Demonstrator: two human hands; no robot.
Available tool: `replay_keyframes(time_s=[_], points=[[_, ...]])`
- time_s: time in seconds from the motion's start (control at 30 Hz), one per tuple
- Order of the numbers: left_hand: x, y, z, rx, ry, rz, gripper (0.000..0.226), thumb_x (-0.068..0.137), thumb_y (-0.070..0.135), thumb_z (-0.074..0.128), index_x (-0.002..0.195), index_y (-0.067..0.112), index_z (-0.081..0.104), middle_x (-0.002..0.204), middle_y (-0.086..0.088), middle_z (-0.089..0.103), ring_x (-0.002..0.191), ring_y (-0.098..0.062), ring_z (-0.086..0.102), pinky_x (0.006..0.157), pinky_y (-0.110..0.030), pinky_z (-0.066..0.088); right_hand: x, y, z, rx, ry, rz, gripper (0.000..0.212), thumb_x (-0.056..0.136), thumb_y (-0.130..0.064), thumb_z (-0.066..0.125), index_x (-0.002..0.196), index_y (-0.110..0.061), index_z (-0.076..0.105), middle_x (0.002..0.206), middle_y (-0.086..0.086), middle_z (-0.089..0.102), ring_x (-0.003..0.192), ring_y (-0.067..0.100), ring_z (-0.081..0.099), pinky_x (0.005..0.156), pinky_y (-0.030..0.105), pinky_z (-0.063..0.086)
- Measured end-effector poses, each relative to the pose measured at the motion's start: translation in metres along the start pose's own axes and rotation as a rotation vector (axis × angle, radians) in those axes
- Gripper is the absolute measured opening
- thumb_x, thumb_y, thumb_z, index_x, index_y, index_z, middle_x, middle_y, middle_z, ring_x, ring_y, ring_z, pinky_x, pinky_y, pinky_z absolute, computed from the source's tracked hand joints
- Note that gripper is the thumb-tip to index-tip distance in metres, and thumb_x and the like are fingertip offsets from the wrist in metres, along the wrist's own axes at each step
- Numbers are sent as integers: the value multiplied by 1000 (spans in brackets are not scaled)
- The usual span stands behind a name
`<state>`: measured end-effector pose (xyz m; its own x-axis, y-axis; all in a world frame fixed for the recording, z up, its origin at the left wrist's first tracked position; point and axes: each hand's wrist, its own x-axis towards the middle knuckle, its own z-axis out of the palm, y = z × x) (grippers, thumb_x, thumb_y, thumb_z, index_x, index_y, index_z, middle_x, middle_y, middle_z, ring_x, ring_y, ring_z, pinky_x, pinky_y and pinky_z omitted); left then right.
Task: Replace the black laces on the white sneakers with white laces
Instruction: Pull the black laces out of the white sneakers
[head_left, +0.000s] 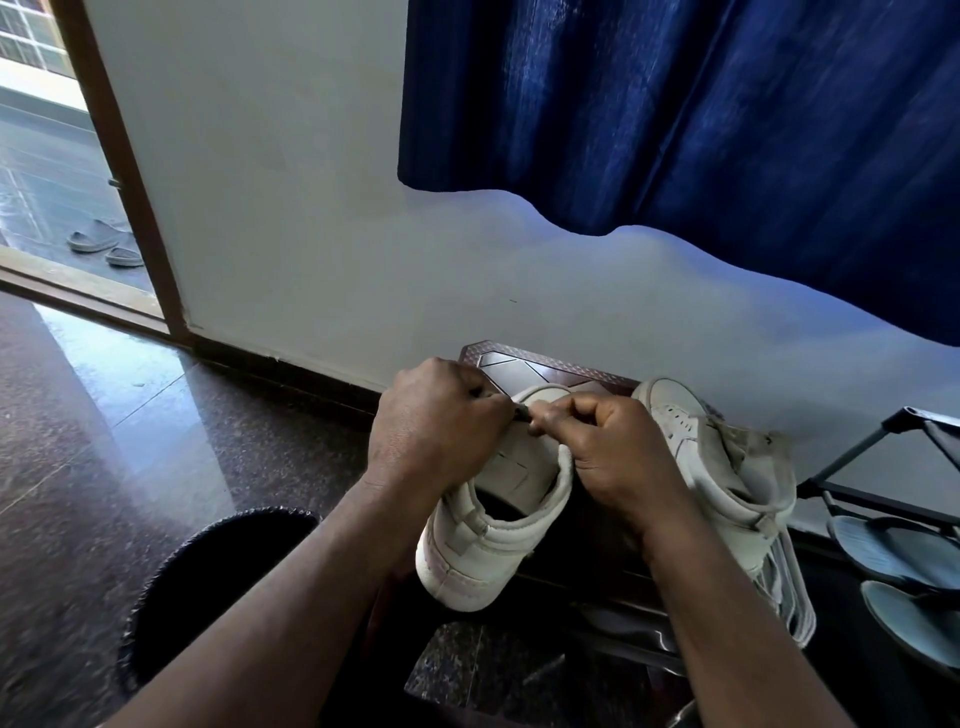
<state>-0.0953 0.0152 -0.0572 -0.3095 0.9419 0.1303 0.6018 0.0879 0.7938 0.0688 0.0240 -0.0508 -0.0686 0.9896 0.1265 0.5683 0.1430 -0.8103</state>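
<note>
A white high-top sneaker (483, 540) stands on a dark brown stool (550, 366), heel toward me. My left hand (431, 426) and my right hand (613, 457) meet over its tongue, fingers curled. Both pinch a short dark piece of lace (522, 414) between the fingertips; the rest of the lace is hidden. A second white sneaker (722, 467) lies to the right against the wall, with white laces (792, 587) hanging down its side.
A blue curtain (701, 114) hangs above. Blue sandals (904, 566) sit on a low rack at the right. A dark round mat (208, 561) lies on the polished floor at the left, and an open doorway (57, 156) shows slippers outside.
</note>
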Motion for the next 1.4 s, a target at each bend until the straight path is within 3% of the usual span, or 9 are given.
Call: replay_keyframes(time_s=[0.1, 0.23, 0.43, 0.6, 0.73, 0.87, 1.1, 1.23, 1.4], points=[[0, 0, 0, 11, 8, 5, 24, 74, 42, 65, 78, 20, 74, 66, -2, 67, 71, -22, 65, 64, -37, 57, 3, 2, -6, 443, 189, -79, 31, 100, -10, 63, 73, -24, 71, 80, -5, 72, 56, 8, 47, 59, 29, 37], [0, 0, 1, 11, 13, 16, 23, 76, 39, 67, 78, 16, 72, 66, -4, 66, 71, -23, 65, 63, -38, 57, 4, -4, -17, 931, 207, 30, 27, 109, -21, 49, 83, -16, 54, 76, 5, 69, 47, 7, 38, 45, 22, 29], [1, 0, 2, 17, 11, 3, 22, 75, 40, 67, 76, 18, 73, 65, -2, 66, 70, -21, 65, 62, -36, 57, -3, 1, -1, -113, 124, 2, 17, 94, -43, 71, 92, -28, 64, 78, -13, 69, 75, -3, 61, 67, 13, 44], [0, 1, 3, 24, 13, 19, 21, 76, 39, 68, 72, 18, 70, 62, -1, 64, 66, -20, 63, 58, -31, 52, 0, -3, -9, -179, -46, 19, 34, 97, -42, 67, 70, -22, 75, 58, -15, 65, 59, 3, 57, 62, 21, 43], [-1, 2, 2, 24, 23, 24, 25, 74, 36, 66, 71, 11, 63, 59, -5, 58, 64, -25, 60, 54, -31, 48, 3, -1, -13, 521, 225, -67, 35, 102, -16, 63, 69, -24, 71, 68, -9, 63, 52, 7, 41, 54, 23, 33], [-1, 3, 3, 25, 22, 30, 24, 73, 35, 66, 73, 11, 63, 62, -6, 60, 66, -26, 61, 54, -34, 50, 3, -3, -25, 1016, 235, -3, 32, 105, -26, 55, 74, -23, 61, 87, 0, 67, 53, 9, 38, 42, 17, 28], [0, 2, 2, 7, 10, 4, 22, 75, 38, 68, 76, 17, 71, 64, -2, 65, 68, -20, 65, 60, -34, 54, -3, 7, 8, 161, 204, -3, 18, 96, -33, 71, 92, -20, 59, 73, -3, 70, 66, 16, 62, 68, 35, 49], [0, 1, 3, -6, 7, 4, 21, 75, 39, 67, 75, 18, 72, 64, 0, 66, 69, -20, 65, 60, -34, 55, -1, -8, -1, -134, 61, 41, 18, 90, -40, 75, 77, -33, 66, 75, -15, 68, 73, -4, 61, 66, 15, 44], [0, 1, 4, -16, 11, 5, 23, 75, 42, 69, 73, 20, 73, 63, 1, 66, 69, -20, 65, 62, -35, 57, 1, -11, -7, -386, -36, 1, 19, 92, -41, 73, 77, -30, 75, 83, -14, 73, 83, 9, 65, 72, 24, 46]])
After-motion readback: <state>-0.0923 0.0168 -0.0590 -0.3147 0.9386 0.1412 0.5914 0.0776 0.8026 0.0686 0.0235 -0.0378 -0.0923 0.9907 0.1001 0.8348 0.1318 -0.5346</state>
